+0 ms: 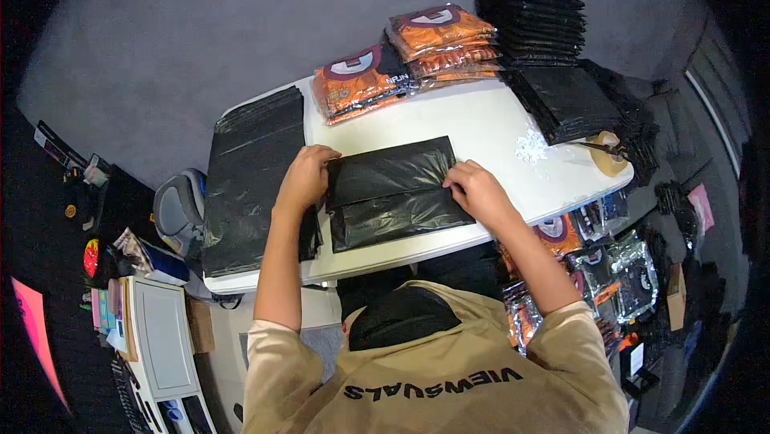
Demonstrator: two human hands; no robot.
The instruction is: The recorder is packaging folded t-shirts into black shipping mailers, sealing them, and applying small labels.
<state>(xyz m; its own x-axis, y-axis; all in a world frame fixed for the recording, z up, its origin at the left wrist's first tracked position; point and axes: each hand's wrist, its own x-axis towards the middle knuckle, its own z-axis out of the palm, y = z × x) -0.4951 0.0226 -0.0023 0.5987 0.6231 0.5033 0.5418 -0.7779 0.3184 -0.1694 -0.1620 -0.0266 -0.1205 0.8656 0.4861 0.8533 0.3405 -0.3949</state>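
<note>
A black plastic bag (391, 193), folded over with a crease across its middle, lies flat on the white table (481, 115) before me. My left hand (305, 176) grips its upper left corner with bent fingers. At the right edge, my right hand (478, 190) pinches the plastic between thumb and fingers, near the end of the crease. The bag's surface is wrinkled towards that hand. Just left of my left hand, a stack of flat black plastic bags (252, 187) reaches along the table's left end.
Orange garments in clear bags (361, 82) lie along the back edge, beside a taller pile of them (442, 43). Black packages (529, 22) are stacked at the back right. Scissors (601, 147) and a tape roll (610, 160) lie right. More bagged garments (613, 277) sit below.
</note>
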